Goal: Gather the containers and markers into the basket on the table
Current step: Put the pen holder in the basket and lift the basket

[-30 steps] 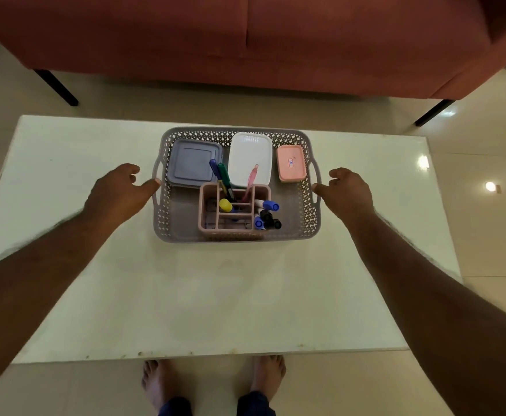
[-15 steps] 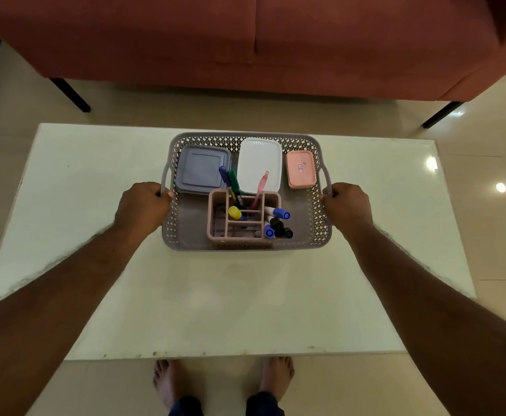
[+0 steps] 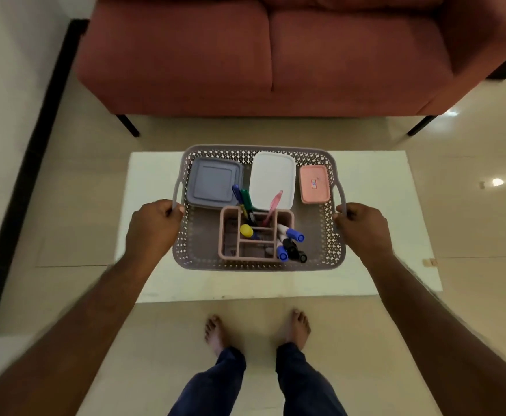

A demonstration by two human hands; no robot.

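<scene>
Basket (image 3: 259, 264) of grey lattice plastic, gripped at its two side handles: my left hand (image 3: 152, 232) is closed round the left one, my right hand (image 3: 362, 232) round the right one, so the load sits level between my arms. It appears raised clear of the white tabletop (image 3: 374, 211), though from straight above I cannot be sure its base is free. Along the basket's far wall lie three lidded containers, kept flat so they cannot tip: a grey container (image 3: 214, 183) at the left, a white container (image 3: 272, 180) in the middle, a small pink container (image 3: 314, 184) at the right. Against the basket's near wall stands a pink organiser (image 3: 256, 238), its cells holding the markers (image 3: 290, 244) upright or leaning. By my judgement the gathering is done; nothing loose remains on the tabletop around the basket. My fingertips are hidden under the handles, the markers overlap too closely to count, and the label on the small pink lid is too small to read. Beyond the basket, a red sofa (image 3: 275, 55) is cut off by the frame's top edge.
</scene>
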